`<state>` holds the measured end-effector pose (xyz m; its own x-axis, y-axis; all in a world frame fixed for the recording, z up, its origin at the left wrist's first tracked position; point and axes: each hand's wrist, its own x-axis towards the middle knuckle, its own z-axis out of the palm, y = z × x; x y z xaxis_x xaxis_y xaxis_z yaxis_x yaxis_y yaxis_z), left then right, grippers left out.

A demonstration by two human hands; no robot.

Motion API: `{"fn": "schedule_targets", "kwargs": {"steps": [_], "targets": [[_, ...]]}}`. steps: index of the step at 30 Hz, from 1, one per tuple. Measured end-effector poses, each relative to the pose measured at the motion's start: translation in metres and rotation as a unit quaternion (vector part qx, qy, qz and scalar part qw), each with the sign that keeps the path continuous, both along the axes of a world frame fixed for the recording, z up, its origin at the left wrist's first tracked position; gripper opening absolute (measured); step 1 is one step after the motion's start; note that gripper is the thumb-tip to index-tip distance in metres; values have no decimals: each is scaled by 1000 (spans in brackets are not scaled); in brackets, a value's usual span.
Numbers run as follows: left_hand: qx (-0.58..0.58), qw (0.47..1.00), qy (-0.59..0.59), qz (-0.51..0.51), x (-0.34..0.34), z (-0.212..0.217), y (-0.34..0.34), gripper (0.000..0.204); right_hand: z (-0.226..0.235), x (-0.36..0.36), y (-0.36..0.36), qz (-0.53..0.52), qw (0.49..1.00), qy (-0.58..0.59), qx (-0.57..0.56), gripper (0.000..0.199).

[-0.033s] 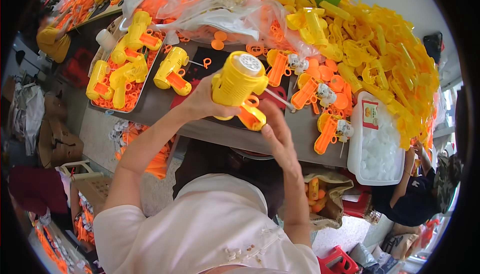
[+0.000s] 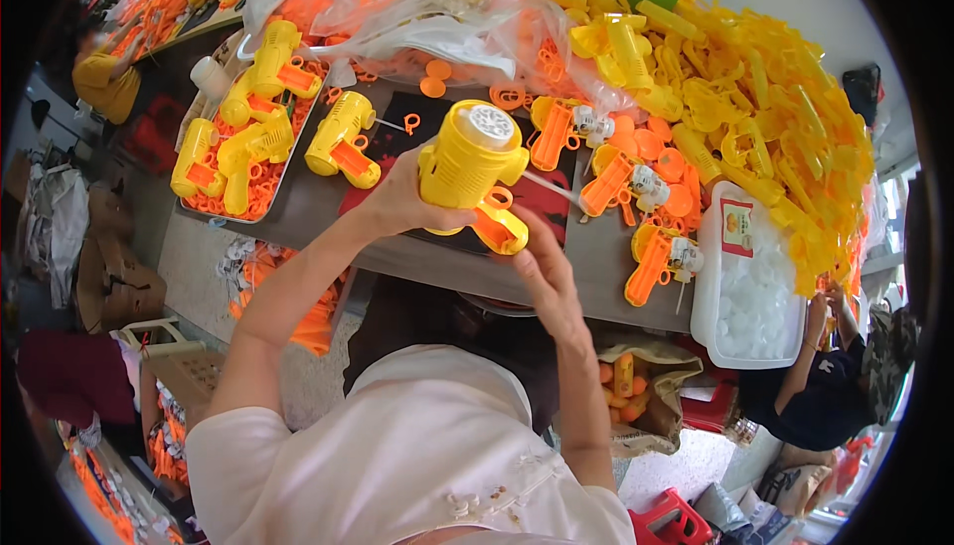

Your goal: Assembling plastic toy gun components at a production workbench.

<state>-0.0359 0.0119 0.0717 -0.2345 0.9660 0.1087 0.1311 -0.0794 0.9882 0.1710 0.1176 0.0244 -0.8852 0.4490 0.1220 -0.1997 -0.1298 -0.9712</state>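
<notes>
My left hand (image 2: 400, 199) is wrapped round the body of a yellow toy gun (image 2: 457, 172), held above the table with its white perforated round end facing up. An orange trigger shows by its handle, and a thin pale rod sticks out to the right. At the handle's lower end, my right hand (image 2: 550, 282) has its thumb against the tip, its fingers partly hidden behind it. Another yellow toy gun (image 2: 343, 140) lies on the table to the left. To the right lie several orange gun inner units (image 2: 651, 265) with small clear-and-white motor parts.
Several yellow guns rest on orange parts in a metal tray (image 2: 238, 215) at left. A heap of yellow shells (image 2: 755, 98) rises at far right, above a white tub (image 2: 704, 297) of clear pieces. Plastic bags (image 2: 417, 23) lie along the back. Other people work at both sides.
My right hand has moved slightly left and closed in on the handle's end. The toy gun has shifted a little in my left hand.
</notes>
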Motion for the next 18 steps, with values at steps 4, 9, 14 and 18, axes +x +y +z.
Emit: {"fn": "schedule_targets", "kwargs": {"steps": [4,9,14,18], "targets": [[78,996,0,31,1,-14,-2,57,5,-6,-13,-36,999,16,-26,45],[39,993,-91,68,0,-44,8,59,-13,-20,-9,-155,981,-26,117,35],[-23,984,-92,151,-11,-40,8,66,-19,-13,1,-68,989,-95,94,37],[-88,953,113,267,-82,-51,21,68,-13,-2,15,-87,989,-97,74,29]]}}
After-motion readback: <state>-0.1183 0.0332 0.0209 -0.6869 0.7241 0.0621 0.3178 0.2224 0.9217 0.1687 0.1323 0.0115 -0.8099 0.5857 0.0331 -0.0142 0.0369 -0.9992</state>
